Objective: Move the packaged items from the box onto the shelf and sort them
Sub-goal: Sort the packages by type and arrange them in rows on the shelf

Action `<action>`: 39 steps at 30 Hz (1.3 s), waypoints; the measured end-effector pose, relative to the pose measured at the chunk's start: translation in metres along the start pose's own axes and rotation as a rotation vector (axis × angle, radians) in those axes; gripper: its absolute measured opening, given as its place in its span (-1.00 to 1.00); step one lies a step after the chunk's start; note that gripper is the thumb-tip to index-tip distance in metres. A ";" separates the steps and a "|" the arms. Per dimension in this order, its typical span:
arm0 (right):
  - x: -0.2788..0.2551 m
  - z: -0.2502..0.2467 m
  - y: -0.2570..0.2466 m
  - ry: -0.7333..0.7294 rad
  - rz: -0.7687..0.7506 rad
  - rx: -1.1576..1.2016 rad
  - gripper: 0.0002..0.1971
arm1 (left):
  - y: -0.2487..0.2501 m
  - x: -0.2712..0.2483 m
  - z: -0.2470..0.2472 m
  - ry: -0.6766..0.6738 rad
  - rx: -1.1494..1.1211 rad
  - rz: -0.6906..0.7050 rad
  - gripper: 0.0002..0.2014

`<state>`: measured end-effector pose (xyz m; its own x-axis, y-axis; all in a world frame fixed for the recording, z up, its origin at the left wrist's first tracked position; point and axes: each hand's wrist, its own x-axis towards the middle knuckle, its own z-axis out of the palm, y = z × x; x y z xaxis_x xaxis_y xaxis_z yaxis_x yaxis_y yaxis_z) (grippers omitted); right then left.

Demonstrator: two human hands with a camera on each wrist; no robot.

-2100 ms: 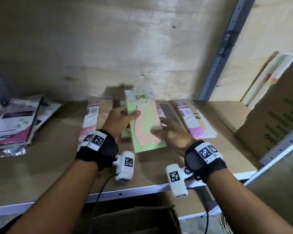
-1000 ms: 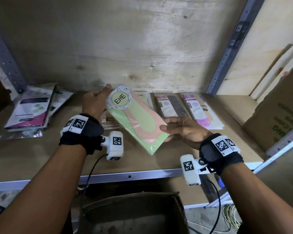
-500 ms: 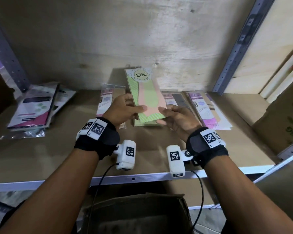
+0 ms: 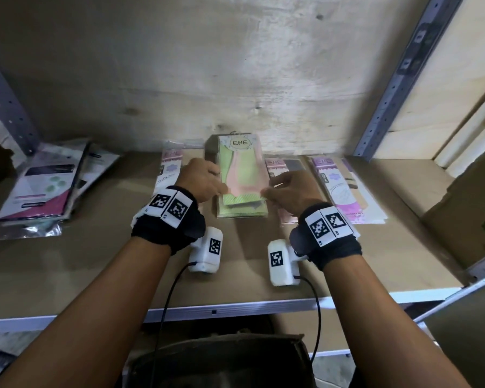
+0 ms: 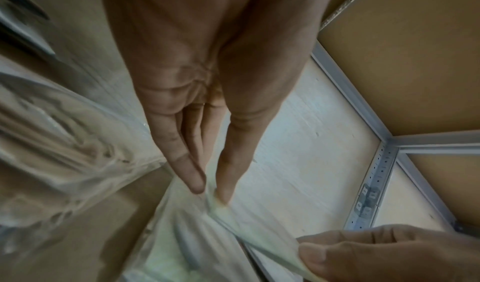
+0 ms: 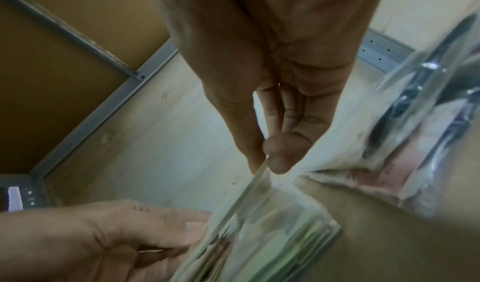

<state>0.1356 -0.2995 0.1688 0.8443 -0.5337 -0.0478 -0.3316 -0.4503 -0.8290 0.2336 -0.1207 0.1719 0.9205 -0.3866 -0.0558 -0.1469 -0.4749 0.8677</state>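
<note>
A green and pink packet marked ENE (image 4: 240,166) is held tilted over a small stack of like green packets (image 4: 241,210) at the back middle of the shelf (image 4: 95,264). My left hand (image 4: 200,180) pinches its left near edge between thumb and fingers (image 5: 197,181). My right hand (image 4: 287,191) pinches the right near corner (image 6: 262,163). The packet's (image 5: 233,222) edge runs between both hands in the left wrist view. The cardboard box (image 4: 219,362) sits below the shelf edge.
Pink and purple packets lie in rows: one (image 4: 168,170) left of the stack, two (image 4: 286,169) (image 4: 339,189) to its right. A loose pile of dark and pink packets (image 4: 45,186) lies at the far left. A large carton (image 4: 471,214) stands right; grey uprights (image 4: 395,79) frame the bay.
The ENE packet went from slanted in front of me to lengthwise over the green stack at the back. Both hands came in to its near end and lowered it.
</note>
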 end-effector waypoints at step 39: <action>-0.006 0.001 -0.015 0.007 -0.064 -0.402 -0.80 | 0.022 -0.014 -0.004 0.114 0.537 0.107 -0.75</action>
<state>0.1355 -0.2889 0.1811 0.8661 -0.5000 0.0020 -0.4178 -0.7259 -0.5463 0.2186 -0.1224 0.1940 0.9194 -0.3807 0.0985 -0.3778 -0.7855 0.4903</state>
